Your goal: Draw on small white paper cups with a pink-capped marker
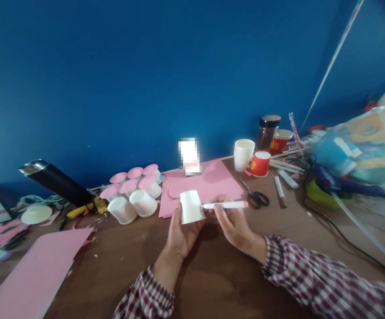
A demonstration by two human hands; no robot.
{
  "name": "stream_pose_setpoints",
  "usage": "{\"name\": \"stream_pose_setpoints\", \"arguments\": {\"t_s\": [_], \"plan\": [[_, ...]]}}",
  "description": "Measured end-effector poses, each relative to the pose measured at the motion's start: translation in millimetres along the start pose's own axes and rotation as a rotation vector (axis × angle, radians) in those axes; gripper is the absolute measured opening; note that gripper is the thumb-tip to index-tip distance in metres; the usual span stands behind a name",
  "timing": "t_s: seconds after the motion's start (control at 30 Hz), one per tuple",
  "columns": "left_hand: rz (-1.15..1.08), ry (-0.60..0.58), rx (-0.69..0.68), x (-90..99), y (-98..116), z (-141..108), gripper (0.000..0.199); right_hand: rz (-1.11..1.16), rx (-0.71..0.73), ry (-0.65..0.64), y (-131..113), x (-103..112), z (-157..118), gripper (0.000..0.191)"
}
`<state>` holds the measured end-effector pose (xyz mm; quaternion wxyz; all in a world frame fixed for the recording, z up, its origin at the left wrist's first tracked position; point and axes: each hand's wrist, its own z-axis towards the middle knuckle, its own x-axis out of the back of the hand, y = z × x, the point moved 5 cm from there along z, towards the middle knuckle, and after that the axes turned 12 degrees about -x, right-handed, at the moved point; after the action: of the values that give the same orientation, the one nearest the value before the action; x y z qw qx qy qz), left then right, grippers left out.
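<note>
In the middle of the head view, my left hand (pixel 180 239) is closed around a white paper cup (pixel 191 206), which is tipped so its wider end faces down. My right hand (pixel 235 227) pinches a white marker (pixel 227 205) with an orange-pink end. The marker lies level, its tip at the right side of the cup; whether it touches cannot be made out. Behind both hands are pink paper sheets (pixel 209 177). Black-handled scissors (pixel 258 199) lie just beyond my right hand.
To the left stand several paper cups (pixel 122 211), some topped with pink discs (pixel 147 181). A black flask (pixel 59 184) leans beside yellow pliers (pixel 82 210). At right are stacked white cups (pixel 244 155), a red cup (pixel 261 164), a capped marker (pixel 279 191) and a blue glue gun (pixel 345 181) with its cord.
</note>
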<state>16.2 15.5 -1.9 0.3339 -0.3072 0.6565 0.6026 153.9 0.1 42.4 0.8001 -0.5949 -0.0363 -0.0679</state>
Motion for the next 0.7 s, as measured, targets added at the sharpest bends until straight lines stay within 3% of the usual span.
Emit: {"name": "stream_pose_setpoints", "arguments": {"t_s": [0.33,0.53,0.7], "plan": [[-0.006,-0.013,-0.035,0.0,2.4,0.6,0.033,0.012,0.02,-0.033,1.4,-0.4,-0.5,0.016],[0.024,0.001,-0.017,1.5,0.0,0.5,0.036,0.062,-0.06,-0.091,6.1,-2.4,0.9,0.021],[-0.019,0.039,0.026,2.7,1.9,-0.1,0.034,0.217,-0.112,0.087,13.0,4.2,6.2,0.023]]}}
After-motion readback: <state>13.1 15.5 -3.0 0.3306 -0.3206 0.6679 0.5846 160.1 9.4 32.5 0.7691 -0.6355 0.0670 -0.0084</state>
